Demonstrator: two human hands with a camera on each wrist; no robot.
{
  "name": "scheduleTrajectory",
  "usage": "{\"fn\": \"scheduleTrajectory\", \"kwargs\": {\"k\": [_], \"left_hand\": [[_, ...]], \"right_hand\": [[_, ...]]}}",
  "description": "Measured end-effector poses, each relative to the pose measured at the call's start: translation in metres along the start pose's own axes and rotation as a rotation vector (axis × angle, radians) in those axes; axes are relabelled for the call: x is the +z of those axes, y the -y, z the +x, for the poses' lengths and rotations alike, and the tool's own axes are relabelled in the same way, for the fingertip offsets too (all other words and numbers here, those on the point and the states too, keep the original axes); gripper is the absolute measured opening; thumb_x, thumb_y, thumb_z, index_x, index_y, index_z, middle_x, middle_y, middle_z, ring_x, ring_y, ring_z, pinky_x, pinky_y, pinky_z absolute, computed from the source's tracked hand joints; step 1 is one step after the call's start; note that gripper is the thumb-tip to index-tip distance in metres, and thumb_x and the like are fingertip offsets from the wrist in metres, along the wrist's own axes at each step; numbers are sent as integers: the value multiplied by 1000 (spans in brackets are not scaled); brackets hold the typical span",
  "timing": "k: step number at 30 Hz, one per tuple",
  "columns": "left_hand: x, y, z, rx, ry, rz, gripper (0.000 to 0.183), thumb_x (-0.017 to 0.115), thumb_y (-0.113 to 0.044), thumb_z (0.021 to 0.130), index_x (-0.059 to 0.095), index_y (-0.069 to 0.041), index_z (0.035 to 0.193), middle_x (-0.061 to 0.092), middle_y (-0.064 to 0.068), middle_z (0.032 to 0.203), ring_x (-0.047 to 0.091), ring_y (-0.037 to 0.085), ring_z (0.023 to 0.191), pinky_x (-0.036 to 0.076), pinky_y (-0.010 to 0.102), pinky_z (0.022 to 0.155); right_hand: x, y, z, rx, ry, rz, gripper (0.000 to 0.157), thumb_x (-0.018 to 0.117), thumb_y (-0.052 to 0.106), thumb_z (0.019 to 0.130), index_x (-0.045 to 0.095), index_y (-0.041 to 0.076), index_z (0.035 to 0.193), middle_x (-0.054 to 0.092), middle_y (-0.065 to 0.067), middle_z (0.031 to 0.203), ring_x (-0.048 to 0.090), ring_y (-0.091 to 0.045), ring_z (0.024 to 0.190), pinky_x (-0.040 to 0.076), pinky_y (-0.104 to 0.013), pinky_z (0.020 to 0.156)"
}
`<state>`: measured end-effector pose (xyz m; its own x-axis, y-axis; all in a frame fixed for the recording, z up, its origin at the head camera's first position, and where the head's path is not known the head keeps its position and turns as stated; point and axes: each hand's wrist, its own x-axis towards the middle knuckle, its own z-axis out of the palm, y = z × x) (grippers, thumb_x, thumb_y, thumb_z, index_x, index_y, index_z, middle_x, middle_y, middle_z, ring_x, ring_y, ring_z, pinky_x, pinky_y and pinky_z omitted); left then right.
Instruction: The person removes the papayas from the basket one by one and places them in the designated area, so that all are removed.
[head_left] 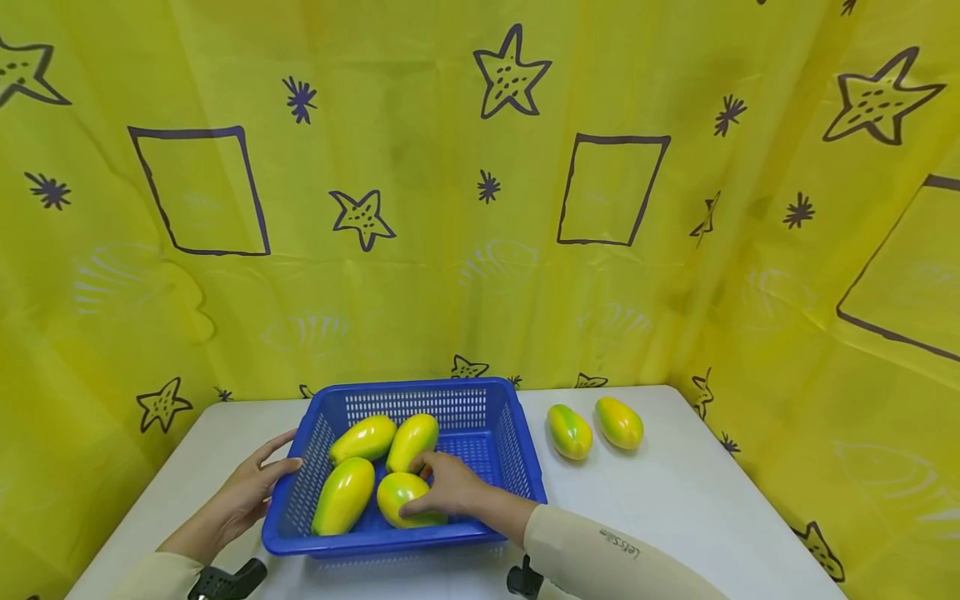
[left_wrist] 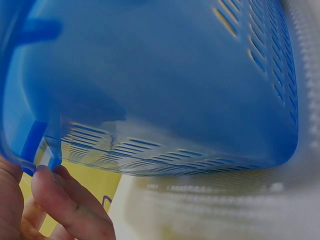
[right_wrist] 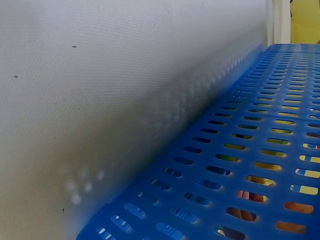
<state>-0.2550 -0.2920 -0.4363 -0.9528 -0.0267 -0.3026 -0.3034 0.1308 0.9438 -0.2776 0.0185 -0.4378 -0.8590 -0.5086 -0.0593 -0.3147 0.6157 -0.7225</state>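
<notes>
A blue plastic basket with slotted walls stands on the table, holding several glossy yellow-green mangoes. My left hand grips its left rim, thumb on top. The left wrist view shows those fingers at the rim's corner. Inside the basket, my right hand curls round the front mango, thumb at the near side. Beside it lie a larger mango, one farther back left and one just behind the hand. From the right wrist only the basket's outer wall shows; slots hide most of the hand.
Two more mangoes, one nearer the basket and one farther right, lie on the white table. A yellow curtain with starfish drawings hangs behind and at both sides.
</notes>
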Motion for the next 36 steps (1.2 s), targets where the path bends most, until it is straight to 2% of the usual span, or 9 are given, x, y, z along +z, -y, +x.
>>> {"fn": "scheduleTrajectory", "kwargs": {"k": [9,15,21,36], "left_hand": [[-3,1,0,-3,4,11,78,59,-25,98,12,-14,159,65,3,106,65,16,88,60,35,77],[-2,-1,1,4,10,35,76,58,-26,98,12,-13,158,63,9,115,65,17,92,60,38,80],[-1,-1,-1,5,15,14,77,59,-25,98,12,-13,158,65,3,107,66,16,89,60,37,78],[-1,0,-2,5,10,18,77,59,-25,98,13,-13,158,65,4,108,65,16,89,60,36,78]], "right_hand": [[1,1,0,8,13,-14,49,84,31,72,63,12,112,60,3,95,52,-11,83,48,-25,73],[0,1,-2,13,4,9,48,83,29,72,63,11,112,58,2,94,51,-12,82,48,-26,71],[-1,-1,-1,19,2,9,51,83,30,72,64,10,115,57,3,92,51,-12,82,48,-26,70],[-1,-2,-1,50,19,27,52,83,31,72,63,12,116,60,1,95,53,-13,83,50,-27,71]]}}
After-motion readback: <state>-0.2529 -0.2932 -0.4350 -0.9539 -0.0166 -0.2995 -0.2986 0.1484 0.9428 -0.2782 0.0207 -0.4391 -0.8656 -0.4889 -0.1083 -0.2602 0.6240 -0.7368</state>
